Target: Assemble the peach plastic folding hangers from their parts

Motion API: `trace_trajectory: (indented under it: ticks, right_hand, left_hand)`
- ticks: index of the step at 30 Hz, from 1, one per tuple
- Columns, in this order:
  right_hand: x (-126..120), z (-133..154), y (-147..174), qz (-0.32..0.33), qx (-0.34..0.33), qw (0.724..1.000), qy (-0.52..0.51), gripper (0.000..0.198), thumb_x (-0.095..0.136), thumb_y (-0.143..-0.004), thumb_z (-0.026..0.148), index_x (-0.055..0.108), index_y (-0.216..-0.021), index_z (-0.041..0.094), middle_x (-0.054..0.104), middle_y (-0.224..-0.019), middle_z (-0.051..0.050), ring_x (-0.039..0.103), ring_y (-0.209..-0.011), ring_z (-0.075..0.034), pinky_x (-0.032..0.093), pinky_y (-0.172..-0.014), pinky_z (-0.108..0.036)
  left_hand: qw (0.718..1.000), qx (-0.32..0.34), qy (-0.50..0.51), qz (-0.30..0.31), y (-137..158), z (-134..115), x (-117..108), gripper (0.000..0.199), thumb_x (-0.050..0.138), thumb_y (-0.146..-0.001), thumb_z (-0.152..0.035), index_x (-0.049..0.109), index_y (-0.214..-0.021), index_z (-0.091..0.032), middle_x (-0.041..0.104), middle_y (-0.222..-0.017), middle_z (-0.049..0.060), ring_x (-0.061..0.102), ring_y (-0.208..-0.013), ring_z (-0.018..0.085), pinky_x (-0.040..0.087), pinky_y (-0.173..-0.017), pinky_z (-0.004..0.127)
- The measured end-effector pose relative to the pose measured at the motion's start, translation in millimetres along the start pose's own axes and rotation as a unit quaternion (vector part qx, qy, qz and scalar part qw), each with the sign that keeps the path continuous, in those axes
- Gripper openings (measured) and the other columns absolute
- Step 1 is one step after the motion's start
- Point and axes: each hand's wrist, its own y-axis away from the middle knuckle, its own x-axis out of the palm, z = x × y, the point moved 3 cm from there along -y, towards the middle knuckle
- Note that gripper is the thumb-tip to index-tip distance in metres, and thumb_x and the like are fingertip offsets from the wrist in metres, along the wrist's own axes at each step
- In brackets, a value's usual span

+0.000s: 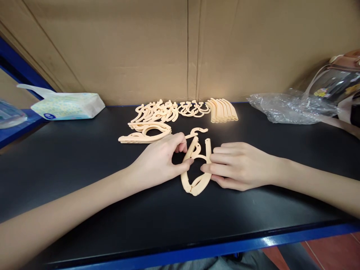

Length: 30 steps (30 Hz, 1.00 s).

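A cream plastic folding hanger (185, 182) lies on the black tabletop, its two arms joined at the near end and spread slightly apart. My left hand (159, 159) grips its left arm, thumb along the inner side and the other fingers curled. On the right arm, the fingers of my right hand (242, 165) are closed, with a fingertip reaching into the gap. Just beyond the hanger lies a loose hook piece (199, 130), partly hidden by my left hand. Several folded hangers (135, 139) are stacked behind that hand.
Along the back lie a pile of small curved pieces (157, 111), some thin hooks (194, 108) and a row of hanger arms (223, 110). A tissue pack (67, 107) sits at the back left. Clear plastic wrap (284, 108) and a transparent container (334, 84) stand right. Cardboard (126, 48) backs the table.
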Motion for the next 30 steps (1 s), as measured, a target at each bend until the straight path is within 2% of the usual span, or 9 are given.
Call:
trace_trajectory:
  ticks: [5,8,11,13,15,17,20,23,30]
  right_hand:
    - [0.9,-1.6,0.2,-0.011,0.009,1.000,-0.009,0.023,0.045,-0.094,0.031,0.063,-0.098,0.017,0.060,-0.069,0.000,0.049,-0.063,-0.014,0.036,-0.058,-0.029]
    - [-0.3,-10.6,1.9,-0.047,0.061,0.997,-0.015,0.025,0.046,-0.094,0.032,0.064,-0.098,0.016,0.064,-0.074,-0.003,0.054,-0.067,-0.016,0.041,-0.060,-0.030]
    - [2.7,-26.6,7.3,-0.065,0.156,0.985,-0.026,0.024,0.045,-0.094,0.027,0.063,-0.106,0.016,0.068,-0.097,-0.008,0.060,-0.088,-0.018,0.048,-0.077,-0.032]
    - [8.4,-36.9,12.1,-0.056,0.208,0.976,-0.038,0.030,0.044,-0.095,0.025,0.059,-0.120,0.016,0.064,-0.121,-0.009,0.057,-0.109,-0.021,0.046,-0.092,-0.036]
    - [15.4,-44.1,16.0,-0.033,0.238,0.969,-0.055,0.034,0.042,-0.095,0.024,0.055,-0.127,0.017,0.058,-0.132,-0.008,0.053,-0.119,-0.022,0.041,-0.101,-0.040]
    - [20.2,-47.4,17.8,-0.016,0.250,0.965,-0.074,0.034,0.041,-0.095,0.021,0.057,-0.124,0.016,0.060,-0.129,-0.008,0.054,-0.118,-0.023,0.041,-0.101,-0.041]
    - [20.6,-47.2,16.7,-0.013,0.257,0.963,-0.083,0.032,0.040,-0.090,0.011,0.062,-0.114,0.013,0.067,-0.109,-0.009,0.058,-0.103,-0.023,0.044,-0.092,-0.041]
    - [18.3,-44.8,14.4,-0.016,0.249,0.965,-0.080,0.035,0.039,-0.087,0.006,0.064,-0.111,0.014,0.066,-0.091,-0.007,0.057,-0.089,-0.022,0.044,-0.084,-0.040]
    - [16.3,-47.3,17.5,0.013,0.169,0.982,-0.088,0.033,0.040,-0.090,0.007,0.067,-0.106,0.017,0.062,-0.089,-0.008,0.053,-0.085,-0.020,0.043,-0.078,-0.037]
  left_hand:
    - [1.000,-0.003,-0.002,0.004,0.8,1.8,-1.2,0.022,0.061,-0.077,-0.026,0.039,-0.076,-0.021,0.054,-0.078,-0.004,0.047,-0.067,0.012,0.037,-0.060,0.026]
    - [1.000,-0.004,-0.008,0.014,1.7,3.6,-0.9,0.018,0.061,-0.077,-0.024,0.043,-0.079,-0.021,0.054,-0.079,-0.003,0.047,-0.067,0.013,0.037,-0.059,0.026]
    - [1.000,0.003,-0.011,0.018,2.4,5.1,-1.1,0.011,0.058,-0.082,-0.022,0.048,-0.085,-0.021,0.053,-0.081,-0.003,0.049,-0.070,0.013,0.039,-0.062,0.027]
    - [1.000,0.018,-0.013,0.017,2.7,5.5,-1.8,0.005,0.054,-0.086,-0.022,0.050,-0.087,-0.021,0.054,-0.083,-0.002,0.051,-0.075,0.014,0.040,-0.066,0.027]
    - [0.999,0.039,-0.022,0.016,2.8,5.8,-2.5,0.002,0.051,-0.090,-0.023,0.052,-0.089,-0.021,0.056,-0.085,-0.001,0.052,-0.080,0.015,0.040,-0.068,0.027]
    - [0.998,0.058,-0.033,0.017,2.5,6.5,-2.6,0.007,0.048,-0.093,-0.025,0.054,-0.092,-0.021,0.057,-0.089,-0.001,0.052,-0.083,0.015,0.041,-0.070,0.028]
    - [0.996,0.076,-0.043,0.020,1.8,8.0,-2.0,0.011,0.046,-0.095,-0.025,0.056,-0.093,-0.021,0.058,-0.094,0.000,0.053,-0.086,0.015,0.042,-0.074,0.028]
    - [0.995,0.084,-0.046,0.021,1.6,8.6,-1.8,0.011,0.046,-0.095,-0.024,0.057,-0.092,-0.021,0.059,-0.097,0.001,0.054,-0.087,0.016,0.042,-0.076,0.029]
    - [0.995,0.086,-0.032,0.026,1.5,8.1,-3.5,0.014,0.045,-0.095,-0.022,0.058,-0.093,-0.021,0.061,-0.097,0.001,0.055,-0.088,0.016,0.043,-0.078,0.029]
